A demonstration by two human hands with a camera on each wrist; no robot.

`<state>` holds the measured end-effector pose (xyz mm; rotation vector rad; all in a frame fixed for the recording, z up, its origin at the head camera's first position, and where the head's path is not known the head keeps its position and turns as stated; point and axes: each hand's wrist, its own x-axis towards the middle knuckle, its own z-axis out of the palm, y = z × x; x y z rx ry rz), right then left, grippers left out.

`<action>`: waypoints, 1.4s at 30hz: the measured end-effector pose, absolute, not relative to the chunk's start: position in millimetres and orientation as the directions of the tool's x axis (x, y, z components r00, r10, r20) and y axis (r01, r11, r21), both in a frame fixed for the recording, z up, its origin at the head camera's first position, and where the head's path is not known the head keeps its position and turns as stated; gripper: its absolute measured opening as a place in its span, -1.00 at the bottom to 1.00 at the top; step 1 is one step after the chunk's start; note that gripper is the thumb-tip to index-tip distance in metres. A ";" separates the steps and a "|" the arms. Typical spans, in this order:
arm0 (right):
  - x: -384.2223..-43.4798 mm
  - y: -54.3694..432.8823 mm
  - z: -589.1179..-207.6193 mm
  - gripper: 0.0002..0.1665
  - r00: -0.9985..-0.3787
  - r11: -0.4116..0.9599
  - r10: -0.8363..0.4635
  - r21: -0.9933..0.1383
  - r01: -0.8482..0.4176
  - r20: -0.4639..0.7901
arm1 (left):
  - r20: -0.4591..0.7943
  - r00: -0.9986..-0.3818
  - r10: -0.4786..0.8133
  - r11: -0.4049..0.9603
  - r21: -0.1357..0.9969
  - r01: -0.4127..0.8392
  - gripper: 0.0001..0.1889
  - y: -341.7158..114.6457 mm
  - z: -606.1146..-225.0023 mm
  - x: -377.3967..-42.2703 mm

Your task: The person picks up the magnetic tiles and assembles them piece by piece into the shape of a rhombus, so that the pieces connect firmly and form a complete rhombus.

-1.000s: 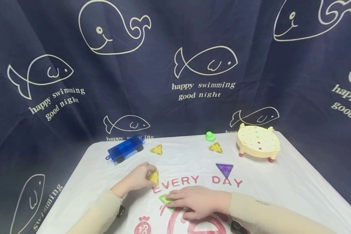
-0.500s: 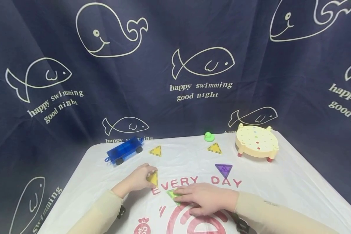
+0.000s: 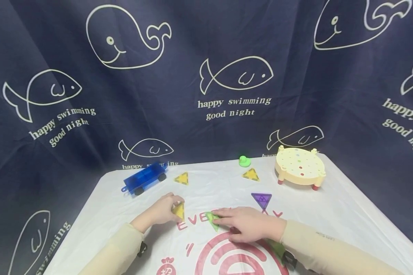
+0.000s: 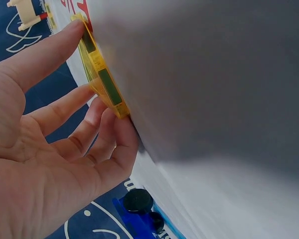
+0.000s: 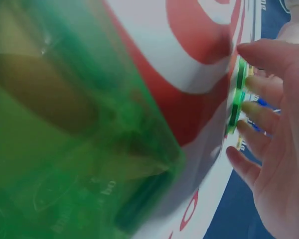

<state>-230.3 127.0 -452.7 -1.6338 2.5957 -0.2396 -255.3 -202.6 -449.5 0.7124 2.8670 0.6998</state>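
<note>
My left hand [image 3: 162, 208] pinches a yellow triangular magnetic tile [image 3: 180, 211]. In the left wrist view the thumb is on one corner of this tile [image 4: 100, 69] and the bent fingers are at its other end. To the right, a green triangular tile [image 3: 213, 221] lies flat on the printed tablecloth, partly covered by the fingertips. These belong to my right hand [image 3: 246, 223], laid over it with fingers mostly straight. Another green see-through tile [image 5: 89, 149] looms large and blurred in the right wrist view; in the head view its edge [image 3: 277, 249] shows beneath the right wrist.
Farther back stand a blue toy wagon [image 3: 145, 178], a yellow triangle [image 3: 182, 178], a second yellow triangle [image 3: 251, 174] and a green toy duck [image 3: 244, 161]. A purple triangle [image 3: 262, 200] lies beyond the right hand. A cream pegboard stool [image 3: 300, 166] stands back right, before the navy curtain [image 3: 179, 95].
My right hand has slid the green tile away from me and rightward across the cloth, turning it slightly. The left hand keeps its yellow tile in nearly the same place.
</note>
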 end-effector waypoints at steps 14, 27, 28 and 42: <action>-236.8 123.9 -454.9 -0.22 -0.610 0.605 -0.792 -0.096 -0.790 0.028 | 0.008 -0.900 0.435 0.789 0.478 0.386 -0.36 -201.1 -448.2 -254.8; -236.6 114.7 -455.3 -0.29 -0.649 0.633 -0.760 -0.179 -0.754 0.047 | 0.000 -0.918 0.395 0.794 0.503 0.342 -0.38 -196.6 -446.3 -254.6; -238.0 115.0 -455.4 -0.29 -0.649 0.626 -0.759 -0.211 -0.750 0.054 | 0.000 -0.919 0.394 0.794 0.504 0.340 -0.38 -196.1 -445.9 -254.7; -287.2 128.0 -448.4 -0.16 -0.671 0.565 -0.738 -0.603 -0.563 -0.065 | -0.006 -0.930 0.367 0.788 0.534 0.307 -0.36 -192.2 -447.0 -256.8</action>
